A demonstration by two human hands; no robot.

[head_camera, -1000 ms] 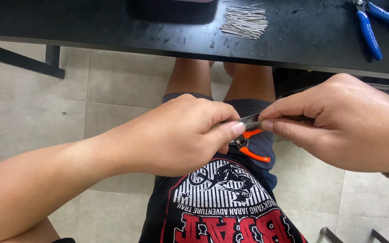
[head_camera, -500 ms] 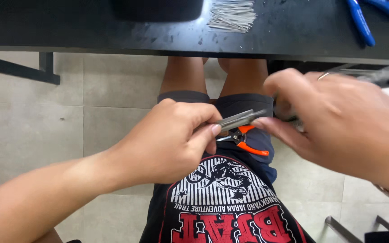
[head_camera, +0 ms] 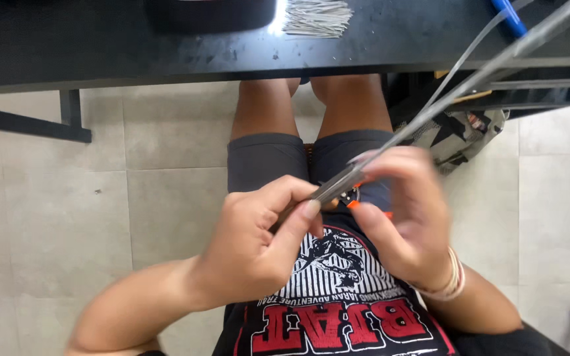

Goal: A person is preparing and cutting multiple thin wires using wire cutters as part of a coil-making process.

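My left hand (head_camera: pixel 258 244) is over my lap, thumb and fingers pinched on the near end of a long thin grey cable (head_camera: pixel 470 72). The cable runs up and to the right, across the table edge and out of the frame. My right hand (head_camera: pixel 410 217) is blurred. It is just right of the left hand, and its fingers curl around the same cable. A small orange-handled tool (head_camera: pixel 353 203) lies on my lap under the hands, mostly hidden.
A black table (head_camera: pixel 133 53) spans the top, with a pile of short silver wire pieces (head_camera: pixel 316 16), a dark container (head_camera: pixel 209 13) and blue-handled pliers (head_camera: pixel 509 16). A patterned bag (head_camera: pixel 463 135) sits under the table at right. The floor is grey tile.
Both hands were pinched together on a short piece. My right hand has since slid along it, and a long stretch of cable now shows, reaching up right. The view tilted down slightly.
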